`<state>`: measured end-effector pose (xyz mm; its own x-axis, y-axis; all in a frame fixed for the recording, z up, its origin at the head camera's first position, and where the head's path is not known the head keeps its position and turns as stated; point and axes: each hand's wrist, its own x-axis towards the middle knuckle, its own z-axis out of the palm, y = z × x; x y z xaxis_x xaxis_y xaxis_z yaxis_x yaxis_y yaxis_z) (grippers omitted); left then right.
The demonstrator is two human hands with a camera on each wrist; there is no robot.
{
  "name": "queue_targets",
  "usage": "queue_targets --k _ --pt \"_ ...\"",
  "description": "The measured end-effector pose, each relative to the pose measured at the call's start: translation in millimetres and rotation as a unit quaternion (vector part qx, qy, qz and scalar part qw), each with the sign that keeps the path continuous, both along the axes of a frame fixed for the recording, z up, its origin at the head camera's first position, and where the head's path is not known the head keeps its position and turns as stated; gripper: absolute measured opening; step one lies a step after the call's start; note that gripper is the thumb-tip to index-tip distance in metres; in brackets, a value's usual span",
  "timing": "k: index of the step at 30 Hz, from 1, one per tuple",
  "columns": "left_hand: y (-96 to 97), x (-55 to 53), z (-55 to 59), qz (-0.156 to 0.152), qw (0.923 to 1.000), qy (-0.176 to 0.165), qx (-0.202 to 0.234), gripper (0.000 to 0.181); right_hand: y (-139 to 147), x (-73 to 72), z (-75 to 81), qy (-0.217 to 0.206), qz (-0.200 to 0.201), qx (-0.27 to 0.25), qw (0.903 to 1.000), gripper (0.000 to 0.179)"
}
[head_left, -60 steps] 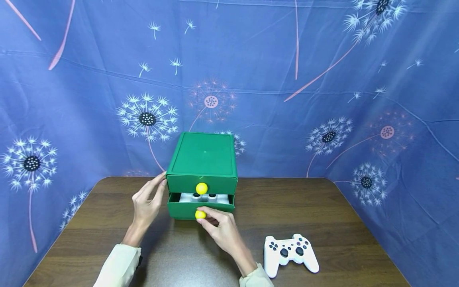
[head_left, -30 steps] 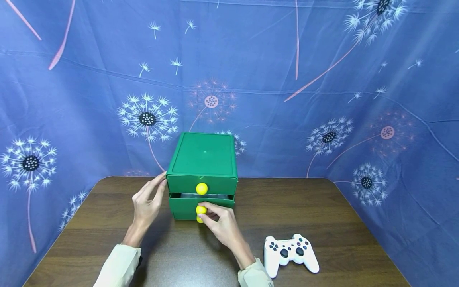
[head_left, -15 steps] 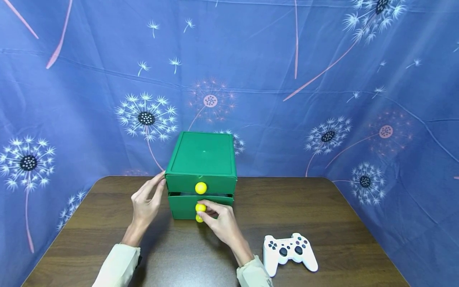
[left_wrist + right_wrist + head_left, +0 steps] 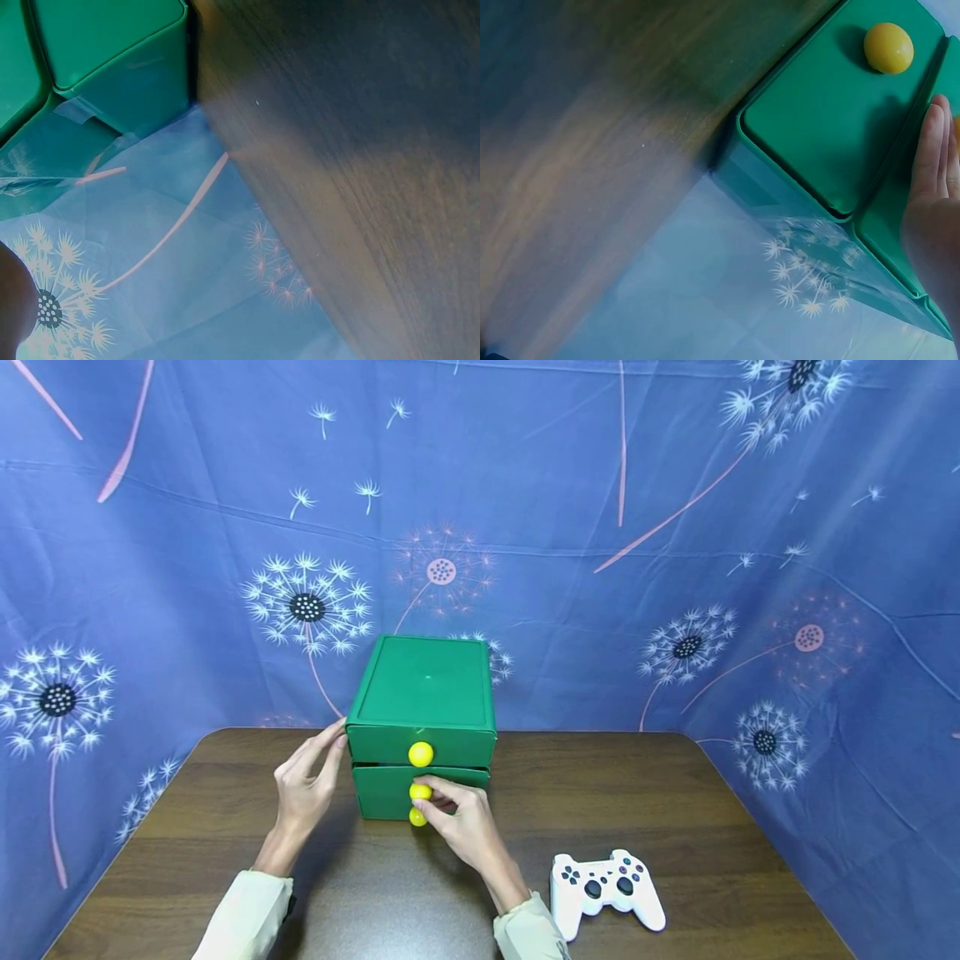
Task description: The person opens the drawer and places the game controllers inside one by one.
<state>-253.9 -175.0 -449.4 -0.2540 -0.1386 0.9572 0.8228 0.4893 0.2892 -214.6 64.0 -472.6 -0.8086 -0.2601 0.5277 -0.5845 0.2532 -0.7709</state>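
Note:
A green drawer box (image 4: 427, 681) with round yellow knobs stands on the table. My right hand (image 4: 461, 831) holds the knob (image 4: 420, 792) of the middle drawer (image 4: 375, 797) between thumb and fingers. That drawer stands nearly closed, with a thin dark gap along its top edge. My left hand (image 4: 303, 785) touches the box's left side near the upper front corner, fingers extended. Above is the top drawer's knob (image 4: 422, 754). In the right wrist view the bottom drawer's knob (image 4: 889, 49) shows beside the fingers (image 4: 930, 150). The drawer's contents are hidden.
A white game controller (image 4: 607, 893) lies on the brown wooden table (image 4: 675, 810), right of my right forearm. Behind the table hangs a blue cloth (image 4: 555, 635) with a dandelion print.
My right hand has pushed the middle drawer inward; a white controller visible inside it earlier is now covered. The bottom knob has come into view. My left hand has stayed in place.

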Motion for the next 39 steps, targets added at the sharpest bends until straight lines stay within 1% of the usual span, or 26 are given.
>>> queue_targets --k 4,8,23,29,39 --pt "-0.4 -0.7 -1.4 -0.005 1.0 -0.001 0.001 0.032 -0.6 -1.9 -1.0 0.002 0.0 -0.007 1.0 0.025" --pt "-1.0 -1.6 -2.7 -0.009 1.0 -0.001 0.003 0.03 -1.0 -2.5 -0.6 -0.001 0.001 -0.008 1.0 0.025" --pt "-2.4 -0.9 -3.8 -0.007 1.0 0.001 0.0 0.032 -3.3 -2.1 -0.5 -0.013 -0.008 -0.003 0.9999 0.025" --pt "-2.2 0.0 -3.1 -0.001 1.0 0.004 0.0 0.032 -4.5 -2.2 -2.3 -0.005 -0.013 -0.002 0.9999 0.025" --pt "-1.9 -1.6 -2.6 -0.005 1.0 0.0 0.0 0.03 -5.3 -2.3 -2.5 0.005 -0.015 -0.021 0.9996 0.027"
